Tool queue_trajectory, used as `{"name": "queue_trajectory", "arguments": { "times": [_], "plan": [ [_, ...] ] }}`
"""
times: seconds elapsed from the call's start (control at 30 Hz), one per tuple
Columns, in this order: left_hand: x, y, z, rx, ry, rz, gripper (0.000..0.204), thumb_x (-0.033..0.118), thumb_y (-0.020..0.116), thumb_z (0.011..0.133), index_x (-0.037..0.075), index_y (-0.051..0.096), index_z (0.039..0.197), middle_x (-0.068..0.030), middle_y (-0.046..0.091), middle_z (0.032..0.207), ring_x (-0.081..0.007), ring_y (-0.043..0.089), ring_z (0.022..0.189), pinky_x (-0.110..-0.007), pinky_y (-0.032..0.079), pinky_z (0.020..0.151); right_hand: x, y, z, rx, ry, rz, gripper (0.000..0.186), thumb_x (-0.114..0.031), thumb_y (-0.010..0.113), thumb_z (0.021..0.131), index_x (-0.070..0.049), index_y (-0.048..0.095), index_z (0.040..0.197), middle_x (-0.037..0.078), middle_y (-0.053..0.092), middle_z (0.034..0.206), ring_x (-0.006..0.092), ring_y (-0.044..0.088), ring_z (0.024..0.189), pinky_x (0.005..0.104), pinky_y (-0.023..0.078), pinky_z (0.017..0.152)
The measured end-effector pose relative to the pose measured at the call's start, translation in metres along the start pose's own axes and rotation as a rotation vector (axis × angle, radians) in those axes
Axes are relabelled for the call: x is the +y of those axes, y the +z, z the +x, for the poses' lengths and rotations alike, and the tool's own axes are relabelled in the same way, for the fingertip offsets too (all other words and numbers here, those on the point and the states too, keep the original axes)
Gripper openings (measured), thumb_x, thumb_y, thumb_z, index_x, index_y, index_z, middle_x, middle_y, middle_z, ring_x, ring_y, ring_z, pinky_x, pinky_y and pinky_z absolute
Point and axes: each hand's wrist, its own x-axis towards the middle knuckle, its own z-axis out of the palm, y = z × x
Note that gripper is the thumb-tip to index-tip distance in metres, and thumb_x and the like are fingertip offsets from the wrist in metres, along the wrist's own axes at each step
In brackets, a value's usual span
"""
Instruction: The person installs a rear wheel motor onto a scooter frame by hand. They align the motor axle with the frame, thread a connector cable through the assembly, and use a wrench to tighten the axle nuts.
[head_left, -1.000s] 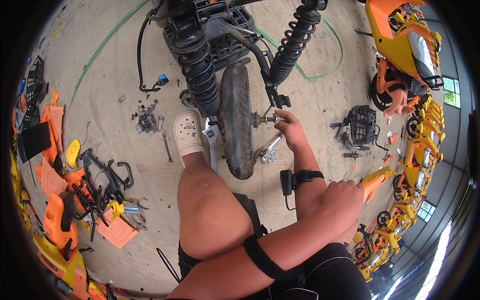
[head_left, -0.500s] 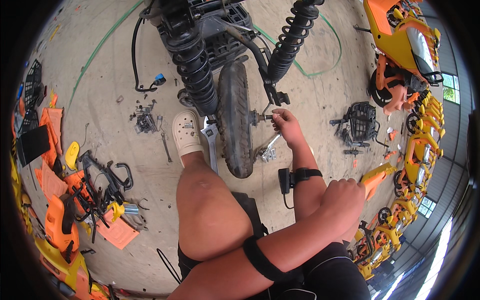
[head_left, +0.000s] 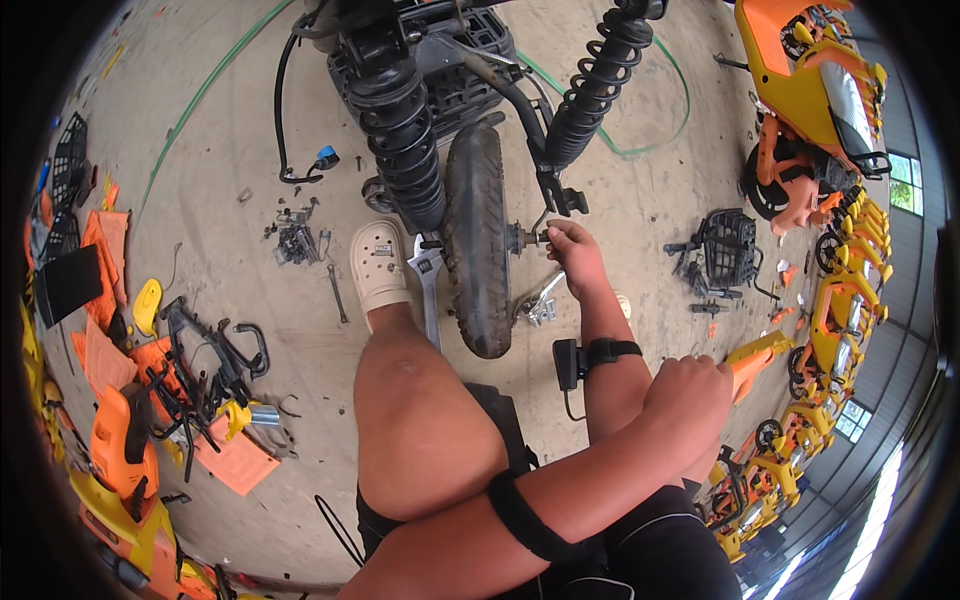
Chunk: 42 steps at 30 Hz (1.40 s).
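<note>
A black-tyred wheel [head_left: 478, 240] stands upright between two coil-spring shock absorbers, its axle [head_left: 530, 238] sticking out on the right. My right hand [head_left: 570, 250] has its thumb and fingers closed on the end of that axle. Across my right arm lies my left forearm; my left hand [head_left: 690, 390] is curled into a fist by the right elbow, and its palm side is hidden. A large adjustable wrench [head_left: 428, 285] is on the left of the wheel, beside my beige clog [head_left: 379, 262]. Silvery metal parts [head_left: 543, 300] lie on the floor below my right hand.
Small metal parts [head_left: 297, 243] lie left of the clog. Black frame pieces [head_left: 215, 350] and orange panels [head_left: 235, 460] cover the floor at left. A black rack [head_left: 728, 248] sits at right, near rows of yellow scooters [head_left: 840, 310]. A green hose [head_left: 205, 95] curves behind.
The view has shifted slightly, so the wheel and shocks appear a little farther right. My right hand stays on the axle end, and my left fist has not visibly moved.
</note>
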Motion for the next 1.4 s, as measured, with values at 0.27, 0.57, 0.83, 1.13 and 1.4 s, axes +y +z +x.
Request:
{"name": "queue_trajectory", "arguments": {
  "times": [0.27,0.57,0.83,1.13,1.4],
  "plan": [
    [-0.013,-0.030,0.011,0.092,0.009,0.017,0.016,0.011,0.064,0.077,0.001,0.061,0.090,-0.0134,0.067,0.084,-0.0305,0.068,0.076,-0.040,0.054,0.066,-0.031,-0.055,-0.022,0.236,0.120,0.508,0.023,-0.005,0.056,0.097,0.006,0.057,0.117,0.014,0.063,0.103,0.0226,0.063,0.093,0.0312,0.055,0.080],
    [-0.034,-0.122,0.041,-0.022,-0.234,0.105,0.022,0.017,0.057,0.090,0.001,0.061,0.104,-0.0226,0.066,0.104,-0.0408,0.064,0.099,-0.049,0.051,0.084,-0.135,-0.058,-0.125,0.090,0.279,0.556,0.019,-0.016,0.051,0.097,0.000,0.061,0.100,0.004,0.062,0.080,0.0164,0.060,0.072,0.0317,0.052,0.067],
    [-0.055,-0.138,0.055,0.081,-0.437,0.289,0.031,0.023,0.059,0.090,0.003,0.064,0.113,-0.0187,0.070,0.101,-0.0360,0.068,0.095,-0.042,0.052,0.083,-0.153,-0.054,-0.147,-0.112,0.163,0.292,0.024,-0.012,0.054,0.098,0.003,0.064,0.113,0.006,0.065,0.085,0.0132,0.060,0.072,0.0282,0.051,0.066],
    [-0.091,-0.167,0.036,-0.129,-1.073,0.868,0.066,0.054,0.051,0.092,-0.007,0.072,0.101,-0.0295,0.069,0.103,-0.0436,0.066,0.102,-0.047,0.051,0.091,-0.099,-0.035,-0.136,-0.457,-0.216,-0.822,0.028,-0.025,0.059,0.087,-0.001,0.074,0.091,0.020,0.073,0.089,0.0342,0.072,0.086,0.0438,0.056,0.076],
    [-0.123,-0.140,-0.004,-0.243,-1.263,0.509,0.093,0.076,0.056,0.084,-0.010,0.061,0.119,-0.0193,0.070,0.104,-0.0301,0.072,0.088,-0.041,0.059,0.071,-0.164,-0.066,-0.174,-0.580,-0.327,-1.023,0.034,-0.034,0.057,0.092,-0.004,0.072,0.100,0.018,0.073,0.096,0.0381,0.069,0.095,0.0475,0.055,0.083]
  ]
}}
